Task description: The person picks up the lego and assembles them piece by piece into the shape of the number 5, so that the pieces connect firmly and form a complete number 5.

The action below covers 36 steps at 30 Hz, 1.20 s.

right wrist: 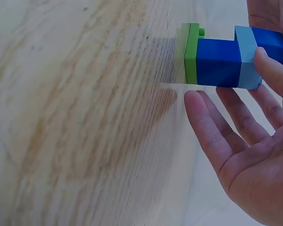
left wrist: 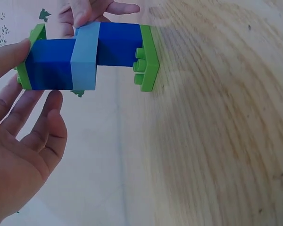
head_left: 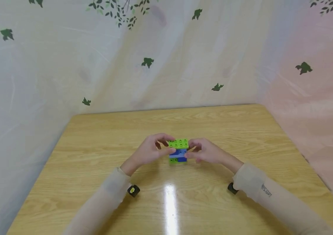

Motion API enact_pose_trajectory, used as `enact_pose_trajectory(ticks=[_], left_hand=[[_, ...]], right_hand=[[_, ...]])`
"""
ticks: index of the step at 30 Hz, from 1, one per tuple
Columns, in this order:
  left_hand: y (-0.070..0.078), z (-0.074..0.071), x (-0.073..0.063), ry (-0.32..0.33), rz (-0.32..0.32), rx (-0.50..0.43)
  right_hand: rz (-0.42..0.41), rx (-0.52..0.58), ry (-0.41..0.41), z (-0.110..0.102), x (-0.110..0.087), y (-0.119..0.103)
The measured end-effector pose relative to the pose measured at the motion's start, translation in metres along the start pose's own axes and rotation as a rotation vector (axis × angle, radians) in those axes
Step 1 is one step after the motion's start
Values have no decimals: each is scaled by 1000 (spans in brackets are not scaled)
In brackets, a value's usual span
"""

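Observation:
A stack of toy building bricks stands on the table between both hands. Its bottom is a green plate, studs facing up. Above that come a dark blue brick, a light blue plate, a second dark blue brick set off to one side, and a green studded plate on top. My left hand pinches the top of the stack, thumb on the upper green plate's edge and fingers behind. With its thumb on the light blue plate and fingers at the far side, my right hand holds the middle.
The wooden table carries a bright light streak in front of the stack. A pale cloth backdrop with green leaf prints rises behind the table and along its sides. Small dark devices sit under both sleeved wrists.

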<state>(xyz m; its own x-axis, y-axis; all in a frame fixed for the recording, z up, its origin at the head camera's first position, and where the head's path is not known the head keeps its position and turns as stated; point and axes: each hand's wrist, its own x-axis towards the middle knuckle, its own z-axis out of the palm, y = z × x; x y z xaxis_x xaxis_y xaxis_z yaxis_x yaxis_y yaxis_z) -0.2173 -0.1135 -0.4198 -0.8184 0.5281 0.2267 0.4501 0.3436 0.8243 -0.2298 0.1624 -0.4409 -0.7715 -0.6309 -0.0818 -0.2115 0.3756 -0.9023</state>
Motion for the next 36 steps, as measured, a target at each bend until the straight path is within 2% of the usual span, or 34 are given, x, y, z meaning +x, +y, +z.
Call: enact_pose_trajectory(ticks=[3,7,10,13,17,21,29,36], left_hand=[[-3,-2,-1,-53,18,16],[-12,-2,-9,-86,-7,-56],[-17,1,-16,-63,-30,-143],[-17,4,-18,-42,-26,-206],[-13,10,-19,-16,-14,-234],[-11,16,-18,9,-6,-242],[-16,22,-20,39,-30,-260],[-16,21,-18,28,-42,-256]], right_hand=[[-53,-49,26,1,-2,-1],[-116,-66,80,4,-7,-5],[-152,-29,97,7,-10,-7],[-186,9,78,10,-14,-8],[-204,29,37,14,-18,-6],[-199,29,24,16,-17,-3],[-152,85,17,15,-16,-4],[-121,113,86,15,-13,-6]])
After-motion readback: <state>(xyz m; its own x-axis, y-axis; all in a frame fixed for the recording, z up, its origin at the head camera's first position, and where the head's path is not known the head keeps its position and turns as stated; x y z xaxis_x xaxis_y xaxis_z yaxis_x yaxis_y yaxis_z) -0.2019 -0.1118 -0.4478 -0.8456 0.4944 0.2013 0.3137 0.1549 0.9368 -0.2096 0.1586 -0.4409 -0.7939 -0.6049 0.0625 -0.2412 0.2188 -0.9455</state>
